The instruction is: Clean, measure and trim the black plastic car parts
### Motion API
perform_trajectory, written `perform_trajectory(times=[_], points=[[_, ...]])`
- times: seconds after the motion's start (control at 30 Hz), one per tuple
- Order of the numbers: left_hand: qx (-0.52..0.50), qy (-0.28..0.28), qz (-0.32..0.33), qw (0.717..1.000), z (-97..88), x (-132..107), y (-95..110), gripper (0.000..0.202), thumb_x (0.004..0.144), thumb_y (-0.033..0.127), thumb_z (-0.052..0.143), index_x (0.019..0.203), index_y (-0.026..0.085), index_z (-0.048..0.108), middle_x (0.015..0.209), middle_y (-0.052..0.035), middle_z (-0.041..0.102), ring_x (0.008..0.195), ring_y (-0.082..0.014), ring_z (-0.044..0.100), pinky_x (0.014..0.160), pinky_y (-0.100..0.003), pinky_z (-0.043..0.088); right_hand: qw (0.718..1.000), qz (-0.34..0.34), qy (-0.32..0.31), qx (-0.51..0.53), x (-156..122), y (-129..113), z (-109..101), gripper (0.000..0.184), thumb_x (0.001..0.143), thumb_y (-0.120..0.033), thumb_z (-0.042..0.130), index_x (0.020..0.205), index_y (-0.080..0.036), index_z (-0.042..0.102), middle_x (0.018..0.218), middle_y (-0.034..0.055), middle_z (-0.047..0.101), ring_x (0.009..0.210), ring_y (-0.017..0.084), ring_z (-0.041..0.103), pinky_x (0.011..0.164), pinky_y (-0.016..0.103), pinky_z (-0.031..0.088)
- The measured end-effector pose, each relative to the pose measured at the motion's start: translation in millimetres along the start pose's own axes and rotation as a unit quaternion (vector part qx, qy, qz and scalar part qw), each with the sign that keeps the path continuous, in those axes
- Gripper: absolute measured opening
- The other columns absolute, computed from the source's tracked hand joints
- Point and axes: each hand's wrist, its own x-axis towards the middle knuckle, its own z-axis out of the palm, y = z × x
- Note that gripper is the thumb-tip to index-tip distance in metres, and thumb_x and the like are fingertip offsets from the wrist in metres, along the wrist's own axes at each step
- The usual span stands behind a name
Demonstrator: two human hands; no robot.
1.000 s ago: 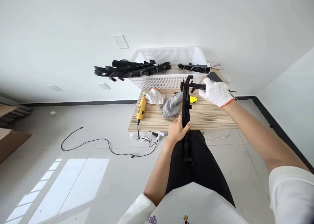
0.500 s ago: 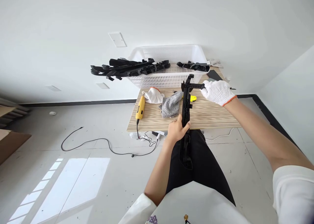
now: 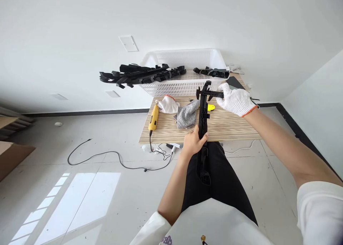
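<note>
My bare left hand (image 3: 195,141) is wrapped round the middle of a long black plastic part (image 3: 203,125), which stands lengthwise from my lap up over the table. In a white knit glove with an orange cuff, my right hand (image 3: 235,100) grips a black caliper (image 3: 214,93). The caliper lies across the part near its far end, with its jaws on either side of it; whether they touch I cannot tell. Just behind the part lie a grey cloth (image 3: 187,115) and a yellow-handled tool (image 3: 211,107), partly hidden.
A white plastic basket (image 3: 184,87) at the table's back holds several black parts (image 3: 144,74), some jutting out left. On the wood-grain table (image 3: 227,128) lie a white glove (image 3: 168,104) and a yellow corded tool (image 3: 153,118). A black cable (image 3: 107,152) trails over the floor.
My right hand has shifted slightly left, pushing the caliper further across the black part, so its jaws now show on both sides. My left hand and the part have hardly moved.
</note>
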Motion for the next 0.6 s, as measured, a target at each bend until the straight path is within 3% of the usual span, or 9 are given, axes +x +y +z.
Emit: perform_trajectory(times=[0.3,0.6], points=[[0.001,-0.003,-0.003,1.0,-1.4,0.3,0.9,0.033,0.1,0.048,0.047,0.115,0.018,0.051,0.084,-0.0071,0.074,0.086,-0.0313,0.074,0.071,-0.034,0.045,1.0,-0.006,-0.01,-0.007,0.0,5.6,3.7,0.056,0.093,-0.034,0.036,0.142,-0.008,0.043,0.083,0.0164,0.07,0.069,0.029,0.06,0.067,0.034,0.031],[-0.003,-0.004,-0.005,1.0,-1.9,-0.1,2.2,0.035,0.1,0.047,0.049,0.119,0.018,0.05,0.089,-0.008,0.075,0.09,-0.0311,0.074,0.073,-0.034,0.045,1.0,0.008,-0.019,-0.001,-0.5,4.3,-4.2,0.053,0.098,-0.043,0.027,0.121,-0.007,0.058,0.081,0.0216,0.069,0.073,0.032,0.063,0.064,0.035,0.03]])
